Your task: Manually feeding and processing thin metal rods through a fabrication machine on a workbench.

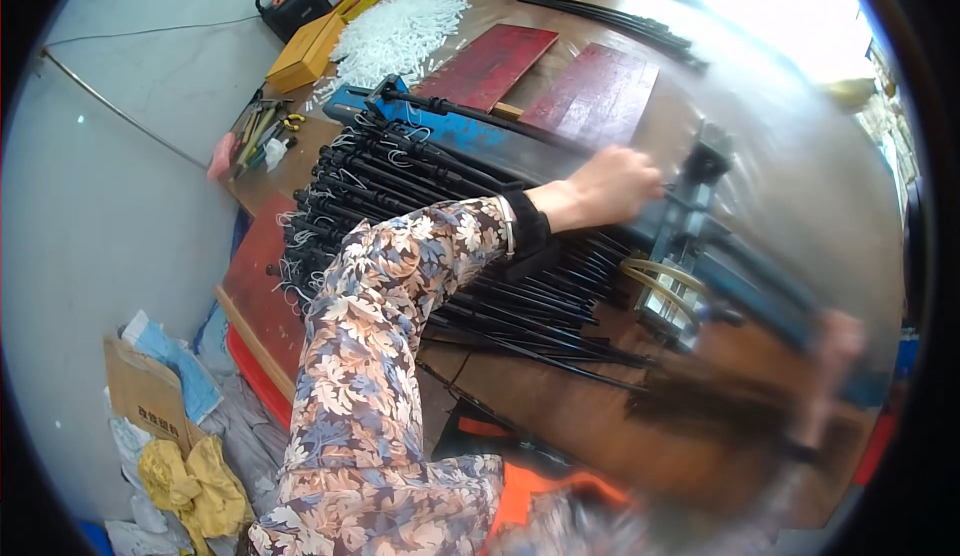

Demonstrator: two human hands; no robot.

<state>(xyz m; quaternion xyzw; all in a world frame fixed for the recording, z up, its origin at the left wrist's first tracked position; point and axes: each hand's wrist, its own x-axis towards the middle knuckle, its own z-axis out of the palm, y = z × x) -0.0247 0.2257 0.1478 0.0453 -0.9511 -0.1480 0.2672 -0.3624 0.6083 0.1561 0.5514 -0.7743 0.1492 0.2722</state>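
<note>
My left hand (615,186), in a floral sleeve and a black wristband, is closed over the end of a black rod (470,111). The rod lies along a long blue fixture (470,136); the hand hides its right part. Just right of that hand stands a metal clamping device (685,216) with yellowish tubing (660,286). My right hand (835,351) is smeared by motion near the blue bar (760,281), and its fingers cannot be made out. Below my left forearm lies a thick row of black rods (540,306), with pale wire loops (295,276) at their left ends.
Two red boards (595,91), a heap of small white pieces (400,36) and a yellow box (305,51) lie at the back. Hand tools (260,136) rest at the left edge. More black rods (610,21) lie far right. Cloths (195,486) and cardboard (150,386) sit lower left.
</note>
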